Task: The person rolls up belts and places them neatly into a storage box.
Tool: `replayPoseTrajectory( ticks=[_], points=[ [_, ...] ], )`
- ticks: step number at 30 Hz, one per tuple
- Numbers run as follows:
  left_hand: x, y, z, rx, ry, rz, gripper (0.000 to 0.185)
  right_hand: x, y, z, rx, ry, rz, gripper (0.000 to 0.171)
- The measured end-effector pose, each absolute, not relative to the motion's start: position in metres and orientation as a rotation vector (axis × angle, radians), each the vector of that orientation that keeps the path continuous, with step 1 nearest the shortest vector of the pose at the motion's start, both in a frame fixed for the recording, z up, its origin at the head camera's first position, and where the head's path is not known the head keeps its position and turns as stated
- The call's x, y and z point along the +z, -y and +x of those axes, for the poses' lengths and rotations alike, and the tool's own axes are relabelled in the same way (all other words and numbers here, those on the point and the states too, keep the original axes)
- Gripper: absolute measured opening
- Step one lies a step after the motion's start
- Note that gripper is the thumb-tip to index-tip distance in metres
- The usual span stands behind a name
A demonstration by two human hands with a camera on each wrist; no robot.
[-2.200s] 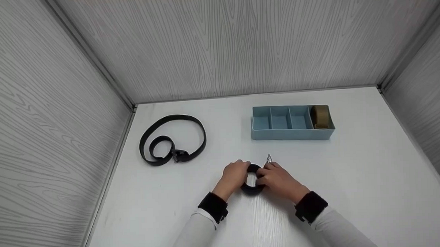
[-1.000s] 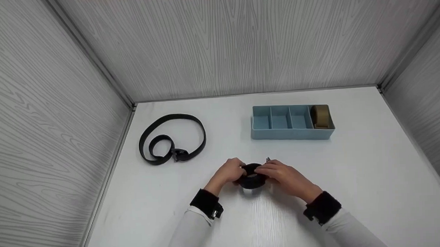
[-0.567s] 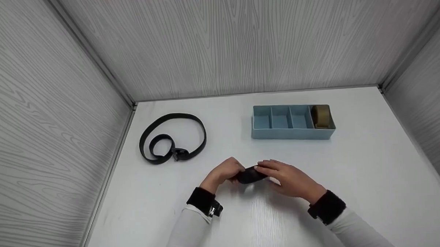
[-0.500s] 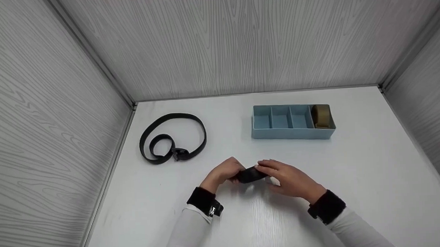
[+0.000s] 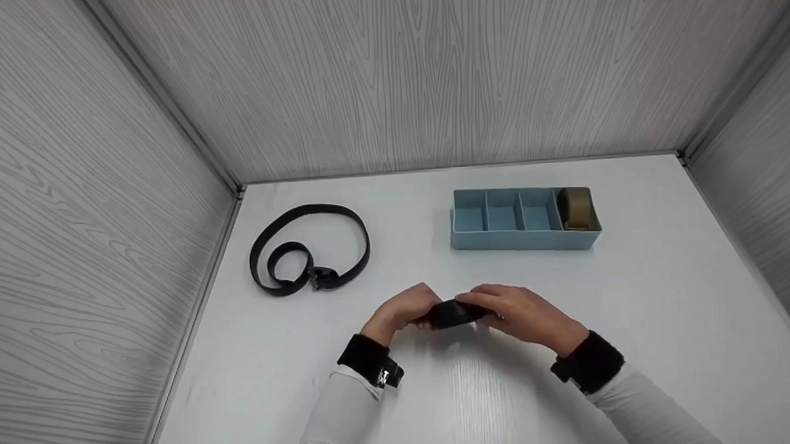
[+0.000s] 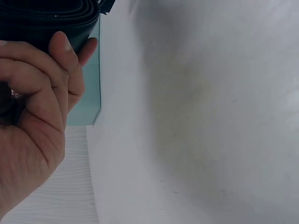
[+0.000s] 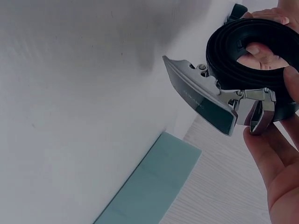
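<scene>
A black belt [image 5: 453, 314] is wound into a tight roll and held by both hands in the head view. The right wrist view shows its layered coil [image 7: 254, 58] and the shiny metal buckle [image 7: 201, 95] hanging out at one side. My left hand [image 5: 403, 310] grips the left side of the roll; in the left wrist view its curled fingers [image 6: 35, 70] are on the dark coil. My right hand [image 5: 520, 315] holds the right side, with fingertips on top of the coil in the head view and other fingers beneath it, next to the buckle.
Behind the hands stands a blue box [image 5: 526, 241] with several compartments; its rightmost one holds a brown roll [image 5: 576, 209]. A second black belt [image 5: 316, 208], loosely looped, lies at the back left. Panels with wood grain [image 5: 390, 84] enclose the white table [image 5: 276, 384].
Earlier the roll lay with its round opening facing up; it has been lifted and tilted so its outer band faces the camera. Just now the right fingers have closed in under it.
</scene>
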State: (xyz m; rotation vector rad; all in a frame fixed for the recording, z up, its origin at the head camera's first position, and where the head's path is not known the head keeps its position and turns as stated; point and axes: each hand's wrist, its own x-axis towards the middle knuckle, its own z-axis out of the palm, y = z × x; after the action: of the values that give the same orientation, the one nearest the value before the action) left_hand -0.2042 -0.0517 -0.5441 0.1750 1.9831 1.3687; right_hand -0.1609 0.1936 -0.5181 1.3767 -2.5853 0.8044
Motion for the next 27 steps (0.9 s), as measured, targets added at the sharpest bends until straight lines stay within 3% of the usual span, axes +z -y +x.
replayPoseTrajectory(
  ticks=[19,27],
  points=[
    [-0.542,0.051,-0.206,1.296,-2.099,0.214,0.027,-0.517,-0.19,-0.159,0.67,2.535,1.389,0.065],
    [-0.531,0.054,-0.204,1.234,-2.366,0.71,0.036,-0.521,-0.205,-0.166,0.73,2.629,1.253,0.059]
  ],
)
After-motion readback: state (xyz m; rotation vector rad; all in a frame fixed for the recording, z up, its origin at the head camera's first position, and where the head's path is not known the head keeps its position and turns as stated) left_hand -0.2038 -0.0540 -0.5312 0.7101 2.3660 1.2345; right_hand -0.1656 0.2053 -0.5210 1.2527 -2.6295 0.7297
